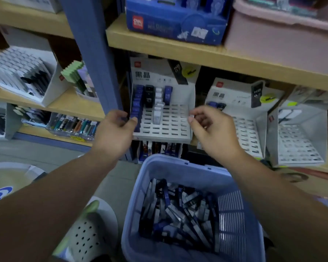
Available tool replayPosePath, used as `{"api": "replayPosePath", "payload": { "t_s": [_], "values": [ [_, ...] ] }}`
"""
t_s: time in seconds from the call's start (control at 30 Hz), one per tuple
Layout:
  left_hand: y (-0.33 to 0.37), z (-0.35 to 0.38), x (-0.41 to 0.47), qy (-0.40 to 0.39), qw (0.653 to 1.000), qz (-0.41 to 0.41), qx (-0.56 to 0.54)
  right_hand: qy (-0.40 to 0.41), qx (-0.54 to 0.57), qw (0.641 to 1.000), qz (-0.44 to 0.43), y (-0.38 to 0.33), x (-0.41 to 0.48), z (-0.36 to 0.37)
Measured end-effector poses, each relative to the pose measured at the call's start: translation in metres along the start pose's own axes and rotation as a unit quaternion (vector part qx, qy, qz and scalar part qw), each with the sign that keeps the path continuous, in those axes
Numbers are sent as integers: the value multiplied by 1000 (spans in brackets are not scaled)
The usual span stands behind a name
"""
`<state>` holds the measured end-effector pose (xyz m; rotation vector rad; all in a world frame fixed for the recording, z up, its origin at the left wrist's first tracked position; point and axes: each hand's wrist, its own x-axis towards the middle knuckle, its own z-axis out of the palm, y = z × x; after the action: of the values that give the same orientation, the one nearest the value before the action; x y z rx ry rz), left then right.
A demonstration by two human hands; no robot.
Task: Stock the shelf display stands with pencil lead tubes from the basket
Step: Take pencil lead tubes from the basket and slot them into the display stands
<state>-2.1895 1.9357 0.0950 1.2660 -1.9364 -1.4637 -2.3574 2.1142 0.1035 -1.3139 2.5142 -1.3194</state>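
A white slotted display stand (170, 127) sits on the middle shelf, with blue, black and white lead tubes (150, 99) filling its left rows. My left hand (116, 127) grips the stand's left edge beside the blue tubes. Opposite it, my right hand (208, 127) pinches the front of the stand's right wall with thumb and fingertips. Below, a lavender plastic basket (178, 165) holds several loose lead tubes (178, 210) in dark blue, black and white.
Two more slotted stands (248, 133) (299, 142) stand to the right, almost bare. A blue shelf post (91, 53) rises just left of my left hand. A clear tray of pens (72, 125) lies lower left. A blue box (174, 21) and pink bin (282, 35) sit above.
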Motion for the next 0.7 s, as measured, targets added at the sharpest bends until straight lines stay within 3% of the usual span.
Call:
{"api": "replayPosePath", "payload": {
  "t_s": [0.1,0.2,0.3,0.37,0.47,0.57,0.7],
  "values": [
    [-24,-11,-15,-5,998,-32,48,-24,14,998,59,24,-69,-13],
    [-57,-17,-36,-73,984,-86,135,-107,-36,980,165,60,-113,-12],
    [-92,-14,-60,-179,950,-128,220,-286,-86,916,267,107,-141,4],
    [-106,-7,-74,-248,923,-143,256,-351,-75,872,333,133,-162,16],
    [-117,0,-84,-287,912,-129,264,-340,-43,824,452,157,-191,31],
    [-128,-1,-83,-275,920,-103,259,-315,26,777,544,171,-217,49],
    [-140,-8,-79,-287,924,-121,222,-289,2,759,584,171,-241,69]
  ]
}}
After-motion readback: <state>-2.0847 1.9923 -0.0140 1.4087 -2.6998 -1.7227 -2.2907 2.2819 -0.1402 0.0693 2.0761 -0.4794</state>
